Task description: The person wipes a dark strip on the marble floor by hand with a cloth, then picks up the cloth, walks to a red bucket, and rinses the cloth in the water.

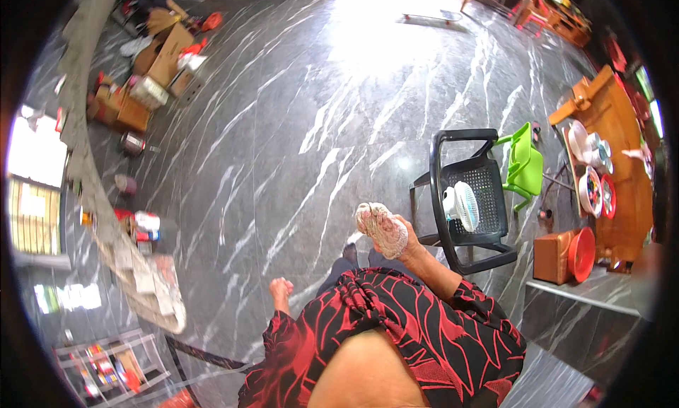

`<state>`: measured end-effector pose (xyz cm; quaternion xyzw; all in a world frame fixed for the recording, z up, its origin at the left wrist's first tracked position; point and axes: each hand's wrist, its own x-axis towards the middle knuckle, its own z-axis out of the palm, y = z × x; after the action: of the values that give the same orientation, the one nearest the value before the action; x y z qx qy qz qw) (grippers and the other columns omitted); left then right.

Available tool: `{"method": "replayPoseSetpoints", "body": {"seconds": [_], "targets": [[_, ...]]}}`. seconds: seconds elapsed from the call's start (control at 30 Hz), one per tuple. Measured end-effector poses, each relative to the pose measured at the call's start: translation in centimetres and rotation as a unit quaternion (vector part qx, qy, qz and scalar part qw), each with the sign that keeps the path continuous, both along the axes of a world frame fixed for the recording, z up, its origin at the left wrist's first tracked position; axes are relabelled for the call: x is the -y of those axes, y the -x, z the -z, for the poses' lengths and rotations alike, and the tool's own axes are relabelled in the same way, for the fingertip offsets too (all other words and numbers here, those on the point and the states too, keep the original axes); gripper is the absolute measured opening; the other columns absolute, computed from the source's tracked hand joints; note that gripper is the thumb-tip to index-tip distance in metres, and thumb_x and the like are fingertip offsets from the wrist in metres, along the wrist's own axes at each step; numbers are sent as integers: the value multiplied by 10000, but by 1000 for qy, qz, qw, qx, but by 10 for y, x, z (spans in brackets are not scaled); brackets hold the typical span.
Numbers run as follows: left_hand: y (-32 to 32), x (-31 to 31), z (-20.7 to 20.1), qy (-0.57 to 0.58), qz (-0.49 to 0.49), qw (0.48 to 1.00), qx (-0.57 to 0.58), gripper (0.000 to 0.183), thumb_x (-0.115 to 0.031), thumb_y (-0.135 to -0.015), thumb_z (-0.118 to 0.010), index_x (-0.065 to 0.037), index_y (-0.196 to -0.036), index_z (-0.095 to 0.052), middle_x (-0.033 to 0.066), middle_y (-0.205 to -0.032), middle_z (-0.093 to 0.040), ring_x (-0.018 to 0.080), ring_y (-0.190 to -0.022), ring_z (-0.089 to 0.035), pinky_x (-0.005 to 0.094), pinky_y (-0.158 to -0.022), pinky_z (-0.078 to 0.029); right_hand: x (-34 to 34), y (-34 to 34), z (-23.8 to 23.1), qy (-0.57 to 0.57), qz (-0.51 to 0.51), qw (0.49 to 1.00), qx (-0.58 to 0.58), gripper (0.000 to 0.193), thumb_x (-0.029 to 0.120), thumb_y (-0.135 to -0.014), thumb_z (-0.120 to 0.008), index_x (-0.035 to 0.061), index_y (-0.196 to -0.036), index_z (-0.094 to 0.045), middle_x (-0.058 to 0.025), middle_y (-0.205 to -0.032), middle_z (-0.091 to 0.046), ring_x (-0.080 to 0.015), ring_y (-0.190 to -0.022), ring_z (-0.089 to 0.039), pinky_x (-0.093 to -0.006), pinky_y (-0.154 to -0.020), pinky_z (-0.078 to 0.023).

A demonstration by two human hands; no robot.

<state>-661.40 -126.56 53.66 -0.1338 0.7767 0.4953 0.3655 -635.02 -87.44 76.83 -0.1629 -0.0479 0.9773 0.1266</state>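
Observation:
In my right hand [408,240] is a bunched, pale cloth [382,228] with pinkish-brown stains, held out in front of my body above the floor. The fingers are wrapped round its near end. My left hand [281,289] hangs lower, to the left of my legs, its fingers curled in with nothing seen in them. Just right of the cloth stands a black plastic armchair [475,178], apart from my hand. On its seat rests a small white and pale-blue fan [463,206].
A green plastic chair [523,160] adjoins the black one. Farther right are a wooden bench [626,203] with bowls, a brown box [552,257] and a red basin [581,255]. Cardboard boxes [170,54] lie at the far left. Stairs [145,281] curve along the left.

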Motion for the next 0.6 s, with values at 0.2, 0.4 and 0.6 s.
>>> {"method": "replayPoseSetpoints", "body": {"seconds": [0.2, 0.4, 0.6], "targets": [[204, -241, -42, 44, 120, 989, -78, 165, -141, -891, -523, 17, -922, -563, 109, -713, -633, 189, -526, -624, 289, -390, -489, -98, 84, -11, 36, 103, 994, 2, 450, 373, -900, -426, 56, -1185, -569, -164, -1050, -645, -293, -773, -653, -409, -606, -555], [246, -442, -37, -64, 231, 970, -48, 144, -158, -897, -547, -26, -939, -587, 97, -723, -659, 159, -537, -625, 268, -432, -478, -237, 160, 19, 64, 158, 985, 35, 491, 384, -898, -428, 48, -1240, -537, -174, -1060, -652, -279, -776, -672, -416, -547, -563], [277, -548, -39, -11, 349, 936, 37, 208, -175, -856, -604, 18, -934, -591, 111, -745, -646, 176, -560, -626, 299, -471, -517, -412, 215, 13, 18, 188, 982, -5, 452, 352, -905, -426, 49, -1214, -554, -157, -1042, -660, -262, -778, -681, -407, -523, -577]]}}
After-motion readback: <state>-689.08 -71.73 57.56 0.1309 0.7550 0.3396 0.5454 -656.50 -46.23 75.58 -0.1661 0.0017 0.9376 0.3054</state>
